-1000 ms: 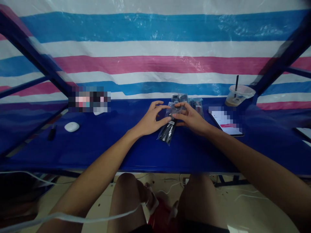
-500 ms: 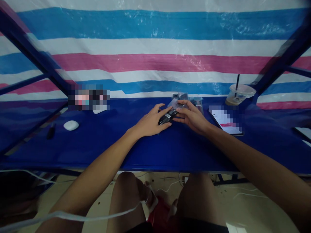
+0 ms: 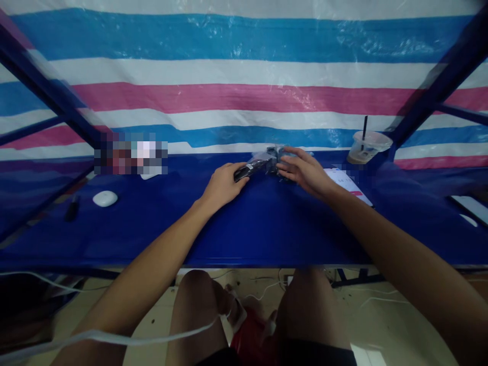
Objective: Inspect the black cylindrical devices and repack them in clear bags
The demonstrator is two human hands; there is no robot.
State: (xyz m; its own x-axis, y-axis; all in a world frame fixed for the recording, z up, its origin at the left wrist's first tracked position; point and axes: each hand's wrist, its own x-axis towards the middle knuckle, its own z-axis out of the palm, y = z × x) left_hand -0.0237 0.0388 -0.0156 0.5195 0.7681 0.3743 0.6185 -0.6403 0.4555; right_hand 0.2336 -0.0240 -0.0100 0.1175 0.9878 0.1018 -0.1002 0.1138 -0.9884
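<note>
My left hand (image 3: 224,185) is closed on the near-left end of a slim black item in a clear plastic bag (image 3: 251,170), which has a small white label. The item lies slanted just above the blue table, its far end pointing right. Its exact kind cannot be made out. Fingers apart and slightly curled, my right hand (image 3: 303,170) is over clear plastic packets (image 3: 272,152) with dark contents. Its fingertips touch or nearly touch them, and the hand partly hides them.
Right of my right hand lies a lit phone (image 3: 343,183), with a lidded plastic cup and straw (image 3: 368,147) behind it. A white rounded object (image 3: 105,199) and a dark marker-like object (image 3: 71,208) are at the left. Another device (image 3: 473,208) lies far right. Blue frame posts flank the table (image 3: 236,239).
My left hand has drawn the black bagged item to the left. My right hand has come off that item and is now at the packets behind. The view has shifted slightly.
</note>
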